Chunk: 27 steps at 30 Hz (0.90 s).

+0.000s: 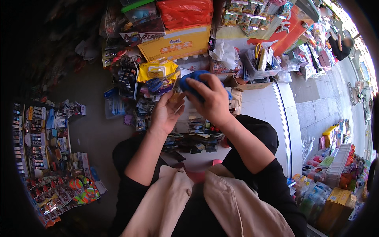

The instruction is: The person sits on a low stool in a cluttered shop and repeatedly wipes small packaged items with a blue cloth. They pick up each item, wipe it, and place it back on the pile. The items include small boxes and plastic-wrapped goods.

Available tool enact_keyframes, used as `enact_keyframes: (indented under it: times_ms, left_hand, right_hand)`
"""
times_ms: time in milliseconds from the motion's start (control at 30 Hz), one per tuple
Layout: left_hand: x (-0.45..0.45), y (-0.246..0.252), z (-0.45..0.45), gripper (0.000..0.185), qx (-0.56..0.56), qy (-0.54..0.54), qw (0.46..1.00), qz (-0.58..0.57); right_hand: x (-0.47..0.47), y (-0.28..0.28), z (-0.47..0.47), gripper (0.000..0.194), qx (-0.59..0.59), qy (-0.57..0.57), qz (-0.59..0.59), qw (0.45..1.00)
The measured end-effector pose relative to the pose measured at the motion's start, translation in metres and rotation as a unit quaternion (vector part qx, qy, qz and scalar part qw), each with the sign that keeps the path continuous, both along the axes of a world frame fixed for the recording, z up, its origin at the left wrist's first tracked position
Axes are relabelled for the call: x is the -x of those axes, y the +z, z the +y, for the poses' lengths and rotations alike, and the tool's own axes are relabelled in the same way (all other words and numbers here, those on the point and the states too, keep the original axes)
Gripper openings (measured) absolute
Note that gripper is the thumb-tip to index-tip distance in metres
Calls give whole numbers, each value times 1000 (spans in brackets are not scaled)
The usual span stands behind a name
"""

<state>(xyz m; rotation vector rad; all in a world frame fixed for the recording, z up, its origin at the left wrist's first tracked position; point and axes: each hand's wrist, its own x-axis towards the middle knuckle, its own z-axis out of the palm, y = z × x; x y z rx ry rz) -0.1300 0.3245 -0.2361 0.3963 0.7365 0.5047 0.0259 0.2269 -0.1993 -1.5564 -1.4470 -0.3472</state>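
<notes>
My right hand grips a bunched blue cloth, pressing it close to a small, partly clear item. That item, amber at its lower end, is held in the fingertips of my left hand; the cloth and fingers hide part of it, so its kind is unclear. Just beyond my left hand lie blue-handled scissors and a yellow pack of wipes with a white lid. Many small dark flat packets lie below my hands, between my knees.
A yellow cardboard box stands ahead under a red plastic bag. To the right is a clear plastic bin of tools. Stocked goods fill the left side. A person is far right, near bottles and cartons.
</notes>
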Motion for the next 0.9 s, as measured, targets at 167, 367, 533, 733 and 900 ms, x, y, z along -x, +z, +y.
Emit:
enact_keyframes:
  times_ms: [167,367,533,733,900]
  left_hand:
    - [-2,12,-3,25,-78,-37,996,-5]
    - [-17,-34,16,18,-129,-31,985,112]
    - [-88,-114,25,14,-91,-69,978,173]
    - [-207,-163,25,26,-139,-42,970,196]
    - [-280,-173,38,26,-236,-32,937,254]
  right_hand:
    - [-12,5,-4,32,102,29,12,994]
    - [-124,29,-39,32,-39,-144,258,955]
    - [-152,30,-68,44,-83,-132,512,845]
    - [-143,42,-67,44,-63,-134,532,834]
    - [-150,46,-72,35,-53,-149,495,854]
